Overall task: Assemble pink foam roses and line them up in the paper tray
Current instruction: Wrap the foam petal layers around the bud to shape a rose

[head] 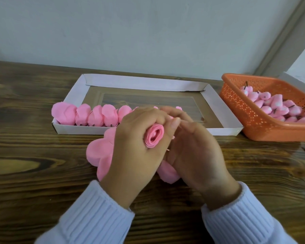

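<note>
Head view. A half-rolled pink foam rose (154, 137) is held at frame centre, just in front of the tray's near wall, with the spiral end turned toward the camera. It is gripped by the left hand (136, 141), whose fingers (148, 117) are curled round the roll and pressed together. The right hand (195, 148) is laid against the roll's right side, fingers bent over the top toward the left fingertips. Whether a petal is pinched there cannot be told, since the contact is hidden. Loose pink foam petals (99, 152) are spread under both hands on the dark wood-grain surface (33, 173).

A shallow white folded-paper tray (217, 101) with a glossy dark floor is seen at centre. A row of finished pink roses (95, 115) is lined along its near wall from the left corner, packed touching. The row's right end is hidden by the hands. An orange perforated plastic basket (253, 120) at right is filled with small pink foam buds (275, 106) on dark stubs.

Risks, as judged:
- The foam looks thin, soft and springy, so the roll could unwind if the grip is eased too soon.
- Petals could be creased or torn by over-squeezing.
- Loose petals could be dragged or crumpled under the wrists.
- A neighbouring rose could be tipped when the new one is pushed into the tight row.
- The paper walls look flimsy and could be bent.
</note>
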Motion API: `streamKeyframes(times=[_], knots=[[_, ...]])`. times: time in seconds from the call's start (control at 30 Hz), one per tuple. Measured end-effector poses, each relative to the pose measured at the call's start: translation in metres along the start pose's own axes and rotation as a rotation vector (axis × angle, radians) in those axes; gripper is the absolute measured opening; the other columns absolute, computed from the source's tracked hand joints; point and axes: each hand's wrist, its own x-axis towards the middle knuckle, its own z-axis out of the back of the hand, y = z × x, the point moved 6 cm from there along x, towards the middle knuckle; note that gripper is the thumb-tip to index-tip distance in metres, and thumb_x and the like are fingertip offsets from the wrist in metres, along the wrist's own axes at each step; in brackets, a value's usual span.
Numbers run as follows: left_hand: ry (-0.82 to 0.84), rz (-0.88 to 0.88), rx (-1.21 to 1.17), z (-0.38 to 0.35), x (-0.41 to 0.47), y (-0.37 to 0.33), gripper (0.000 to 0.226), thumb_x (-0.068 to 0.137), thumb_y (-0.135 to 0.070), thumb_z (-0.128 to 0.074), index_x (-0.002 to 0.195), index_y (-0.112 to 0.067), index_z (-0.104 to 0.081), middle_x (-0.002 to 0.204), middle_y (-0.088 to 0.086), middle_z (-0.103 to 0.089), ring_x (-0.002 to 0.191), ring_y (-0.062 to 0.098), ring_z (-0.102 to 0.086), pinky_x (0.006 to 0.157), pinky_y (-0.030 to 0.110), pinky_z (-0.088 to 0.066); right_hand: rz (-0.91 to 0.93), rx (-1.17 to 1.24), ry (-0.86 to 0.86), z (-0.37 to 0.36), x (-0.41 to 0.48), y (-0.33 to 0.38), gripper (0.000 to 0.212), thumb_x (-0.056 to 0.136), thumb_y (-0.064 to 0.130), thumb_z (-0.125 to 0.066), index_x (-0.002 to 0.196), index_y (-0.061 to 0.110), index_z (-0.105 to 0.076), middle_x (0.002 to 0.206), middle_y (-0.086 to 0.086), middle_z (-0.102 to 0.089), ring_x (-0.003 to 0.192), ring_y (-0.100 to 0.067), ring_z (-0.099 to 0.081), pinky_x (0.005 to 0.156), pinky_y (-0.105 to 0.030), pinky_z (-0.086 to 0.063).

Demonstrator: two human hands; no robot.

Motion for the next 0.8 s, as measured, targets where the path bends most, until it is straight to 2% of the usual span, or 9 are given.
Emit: streamKeyframes(times=[0.07, 0.17, 0.27, 0.37, 0.53, 0.7, 0.77, 0.8], knots=[[0.017, -0.049, 0.133, -0.002, 0.000, 0.001, 0.033, 0.089, -0.028, -0.057, 0.070, -0.001, -0.062, 0.064, 0.003, -0.059, 0.061, 0.022, -0.054, 0.062, 0.043, -0.047, 0.047, -0.057, -0.006, 0.001, -0.003, 0.000, 0.043, 0.078, 0.028, -0.052, 0.120, 0.018, -0.052, 0.091, -0.006, -0.067, 0.075, -0.017, -0.067, 0.064, -0.029, -0.055], [0.076, -0.080, 0.291, -0.008, -0.001, 0.000, 0.027, 0.086, -0.027, -0.057, 0.066, -0.010, -0.059, 0.063, -0.012, -0.055, 0.064, 0.006, -0.046, 0.071, 0.036, -0.041, 0.121, -0.244, -0.034, 0.002, -0.005, -0.004, 0.050, 0.074, 0.026, -0.068, 0.122, 0.026, -0.054, 0.097, -0.002, -0.069, 0.088, -0.016, -0.066, 0.077, -0.033, -0.053], [0.053, -0.035, 0.298, -0.007, -0.001, 0.001, 0.008, 0.082, -0.023, -0.066, 0.084, -0.015, -0.066, 0.062, -0.028, -0.041, 0.075, -0.014, -0.041, 0.070, 0.024, -0.032, 0.134, -0.244, -0.037, 0.001, -0.005, -0.006, 0.055, 0.074, 0.026, -0.070, 0.125, 0.017, -0.053, 0.101, -0.006, -0.070, 0.093, -0.019, -0.066, 0.080, -0.030, -0.053], [0.038, -0.035, 0.262, -0.007, -0.003, 0.000, 0.011, 0.080, -0.017, -0.067, 0.091, -0.017, -0.067, 0.063, -0.030, -0.039, 0.086, -0.028, -0.038, 0.071, 0.026, -0.037, 0.124, -0.221, -0.031, -0.002, -0.004, -0.007, 0.045, 0.081, 0.015, -0.069, 0.123, 0.012, -0.053, 0.101, -0.008, -0.071, 0.093, -0.020, -0.068, 0.078, -0.028, -0.055], [0.045, -0.061, 0.255, -0.008, -0.002, -0.001, 0.011, 0.076, -0.007, -0.067, 0.084, -0.015, -0.068, 0.068, -0.031, -0.041, 0.085, -0.028, -0.040, 0.074, 0.021, -0.037, 0.115, -0.218, -0.047, -0.002, -0.004, -0.010, 0.039, 0.080, 0.014, -0.065, 0.117, 0.009, -0.055, 0.101, -0.010, -0.069, 0.096, -0.022, -0.067, 0.081, -0.031, -0.055], [0.033, -0.096, 0.235, -0.007, -0.001, -0.003, 0.008, 0.077, -0.007, -0.068, 0.082, -0.013, -0.069, 0.071, -0.029, -0.044, 0.085, -0.026, -0.041, 0.073, 0.025, -0.038, 0.143, -0.248, -0.056, -0.003, -0.006, -0.008, 0.043, 0.079, 0.015, -0.065, 0.119, 0.004, -0.053, 0.104, -0.009, -0.068, 0.101, -0.021, -0.067, 0.085, -0.030, -0.053], [0.029, -0.111, 0.189, -0.006, -0.002, -0.004, 0.006, 0.082, -0.012, -0.065, 0.085, -0.016, -0.068, 0.069, -0.023, -0.048, 0.086, -0.020, -0.047, 0.076, 0.030, -0.042, 0.192, -0.297, -0.064, -0.005, -0.008, -0.004, 0.045, 0.080, 0.017, -0.064, 0.121, 0.004, -0.052, 0.105, -0.007, -0.068, 0.102, -0.017, -0.066, 0.084, -0.025, -0.052], [0.034, -0.091, 0.133, -0.005, -0.002, -0.004, 0.008, 0.086, -0.016, -0.062, 0.090, -0.020, -0.067, 0.067, -0.019, -0.052, 0.084, -0.011, -0.054, 0.077, 0.036, -0.045, 0.220, -0.344, -0.067, -0.007, -0.009, -0.002, 0.046, 0.082, 0.020, -0.062, 0.123, 0.005, -0.051, 0.105, -0.006, -0.068, 0.101, -0.014, -0.066, 0.083, -0.023, -0.052]])
